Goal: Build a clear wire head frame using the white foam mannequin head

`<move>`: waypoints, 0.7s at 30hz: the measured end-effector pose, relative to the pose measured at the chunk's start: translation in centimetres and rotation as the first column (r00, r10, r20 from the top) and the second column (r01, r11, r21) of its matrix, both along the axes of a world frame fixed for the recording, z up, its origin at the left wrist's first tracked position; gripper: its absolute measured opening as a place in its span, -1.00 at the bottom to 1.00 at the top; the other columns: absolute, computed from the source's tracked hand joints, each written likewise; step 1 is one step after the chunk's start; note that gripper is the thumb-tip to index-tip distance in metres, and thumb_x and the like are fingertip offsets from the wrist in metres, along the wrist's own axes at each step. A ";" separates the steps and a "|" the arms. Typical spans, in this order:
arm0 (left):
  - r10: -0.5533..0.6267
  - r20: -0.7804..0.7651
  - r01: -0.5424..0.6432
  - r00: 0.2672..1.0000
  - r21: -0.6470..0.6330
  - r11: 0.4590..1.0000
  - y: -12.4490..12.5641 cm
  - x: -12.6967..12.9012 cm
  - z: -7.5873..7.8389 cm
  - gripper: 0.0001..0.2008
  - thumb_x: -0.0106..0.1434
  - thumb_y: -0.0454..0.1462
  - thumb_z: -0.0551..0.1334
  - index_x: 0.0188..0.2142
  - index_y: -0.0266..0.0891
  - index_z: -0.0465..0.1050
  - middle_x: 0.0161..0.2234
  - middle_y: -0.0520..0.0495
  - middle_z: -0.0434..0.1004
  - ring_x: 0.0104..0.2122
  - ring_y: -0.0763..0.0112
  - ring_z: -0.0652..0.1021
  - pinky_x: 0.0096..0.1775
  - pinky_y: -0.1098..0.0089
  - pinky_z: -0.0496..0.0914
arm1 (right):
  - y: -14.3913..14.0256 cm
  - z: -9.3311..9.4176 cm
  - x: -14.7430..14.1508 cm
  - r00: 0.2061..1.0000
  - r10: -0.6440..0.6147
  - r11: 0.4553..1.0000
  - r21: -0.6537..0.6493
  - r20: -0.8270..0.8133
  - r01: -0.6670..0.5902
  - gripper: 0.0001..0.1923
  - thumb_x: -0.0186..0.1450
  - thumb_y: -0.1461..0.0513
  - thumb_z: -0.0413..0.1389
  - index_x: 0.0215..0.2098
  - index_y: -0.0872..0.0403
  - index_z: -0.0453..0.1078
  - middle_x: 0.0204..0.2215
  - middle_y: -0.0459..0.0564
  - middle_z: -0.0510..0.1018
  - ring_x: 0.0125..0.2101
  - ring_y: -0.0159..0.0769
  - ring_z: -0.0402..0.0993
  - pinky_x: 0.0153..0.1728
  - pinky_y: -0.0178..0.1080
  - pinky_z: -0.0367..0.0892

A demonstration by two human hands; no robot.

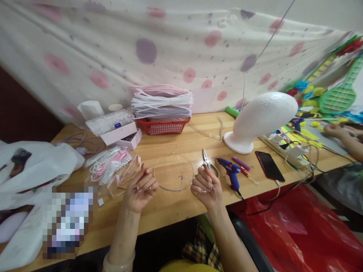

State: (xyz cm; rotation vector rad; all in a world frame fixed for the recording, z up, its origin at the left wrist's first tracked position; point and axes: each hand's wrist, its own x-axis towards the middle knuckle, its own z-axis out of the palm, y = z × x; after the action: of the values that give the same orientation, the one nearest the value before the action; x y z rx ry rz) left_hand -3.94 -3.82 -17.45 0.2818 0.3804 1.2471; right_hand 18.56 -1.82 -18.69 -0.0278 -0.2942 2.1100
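Observation:
A thin metal wire hoop shows between my two hands, over the wooden table; whether it rests on the wood or is lifted I cannot tell. Beside its left edge, my left hand has its fingers curled in, palm turned up; what they hold is too fine to make out. My right hand is closed at the hoop's right side, with a thin wire sticking out below the fingers. Just behind that hand lie scissors, their handles partly hidden by it.
Right of the scissors are a blue glue gun, a phone and a white foam head. Behind stands a red basket of fuzzy stems. Bagged beads and boxes sit left. Another person's hand is far right.

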 end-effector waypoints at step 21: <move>-0.259 -0.507 0.307 0.822 0.012 0.952 0.2 0.5 0.8 -0.75 0.28 -0.16 0.26 -0.42 -0.31 0.50 -0.74 0.23 0.01 -0.72 0.67 -0.10 -0.69 0.58 -0.18 | -0.8 -0.4 0.5 0.903 -0.045 0.962 0.261 0.428 -0.076 -0.47 0.31 0.15 0.16 -0.73 0.07 0.08 -0.82 -0.27 0.00 -0.72 -0.50 -0.11 -0.60 -0.35 -0.01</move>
State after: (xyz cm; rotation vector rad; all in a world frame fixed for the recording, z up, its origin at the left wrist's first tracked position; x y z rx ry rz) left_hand -3.45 -3.61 -16.61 0.7272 0.7023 0.8834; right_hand 19.04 -2.65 -19.07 -0.3350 -0.8519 2.0446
